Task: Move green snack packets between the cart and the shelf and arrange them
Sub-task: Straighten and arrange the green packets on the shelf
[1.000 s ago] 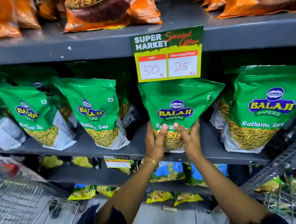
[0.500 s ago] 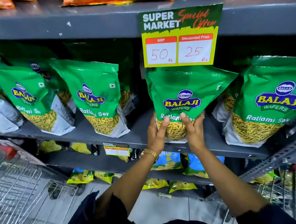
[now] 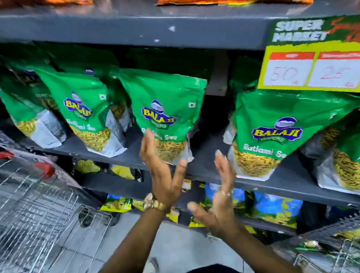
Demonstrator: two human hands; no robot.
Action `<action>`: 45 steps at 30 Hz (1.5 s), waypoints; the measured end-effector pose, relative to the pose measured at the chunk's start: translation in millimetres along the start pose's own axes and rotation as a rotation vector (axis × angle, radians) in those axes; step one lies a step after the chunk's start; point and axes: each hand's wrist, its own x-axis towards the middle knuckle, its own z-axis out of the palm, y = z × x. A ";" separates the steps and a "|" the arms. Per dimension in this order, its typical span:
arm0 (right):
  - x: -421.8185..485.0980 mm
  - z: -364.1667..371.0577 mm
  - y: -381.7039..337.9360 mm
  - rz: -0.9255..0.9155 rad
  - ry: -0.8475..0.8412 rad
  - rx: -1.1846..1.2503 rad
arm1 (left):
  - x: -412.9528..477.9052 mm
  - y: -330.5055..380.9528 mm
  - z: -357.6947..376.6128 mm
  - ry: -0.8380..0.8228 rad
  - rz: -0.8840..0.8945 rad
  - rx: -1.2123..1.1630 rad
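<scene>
We find both hands empty and spread in front of the middle shelf (image 3: 198,171). The left hand (image 3: 165,179) has its fingers straight and apart, its fingertips overlapping the lower edge of the centre packet (image 3: 165,124); blur prevents us from confirming contact. The right hand (image 3: 221,205) is likewise flat and spread, palm facing inward, gripping nothing, just left of the right-hand packet (image 3: 278,134).

The green snack packets stand in a row on the middle shelf, leaning forward and to the side. A further packet (image 3: 85,112) stands to the left, with others behind it. The wire cart (image 3: 31,208) sits at lower left, well apart from the hands; we see no green packet in the part of it that shows. A price sign (image 3: 313,64) hangs from the shelf above.

We judge the packets to be light, air-filled pouches of thin glossy film: soft, easily creased and somewhat slippery. The contents appear brittle, so squeezing the belly risks crushing. We recommend taking each packet at the two lower side edges, or along the top seal, with both hands and only moderate pressure. The flat base should let a packet stand if it is set down squarely.
</scene>
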 end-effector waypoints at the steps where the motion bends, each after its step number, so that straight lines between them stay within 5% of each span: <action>1: 8.2 15.4 1.8 0.075 0.008 0.048 | 11.8 -9.3 -5.9 0.022 -0.067 -0.033; 6: 62.7 81.4 17.2 0.412 0.238 0.173 | 63.7 -55.3 -30.4 0.011 -0.415 -0.250; 15: 102.9 96.1 41.4 0.433 0.385 0.112 | 76.3 -102.7 -19.0 -0.349 -0.728 -0.492; 23: 109.9 87.3 48.4 0.524 0.332 0.192 | 78.6 -96.0 -23.4 -0.543 -0.597 -0.485; 35: 106.5 94.5 35.9 0.506 0.309 0.257 | 80.9 -83.9 -27.8 -0.548 -0.634 -0.430; 41: 63.8 112.8 19.9 0.421 0.545 -0.029 | 46.0 -74.1 -70.3 -0.389 -0.520 -0.302; 45: 24.7 149.4 -20.0 0.251 0.400 -0.198 | 31.8 -83.9 -118.8 -0.224 -0.315 -0.214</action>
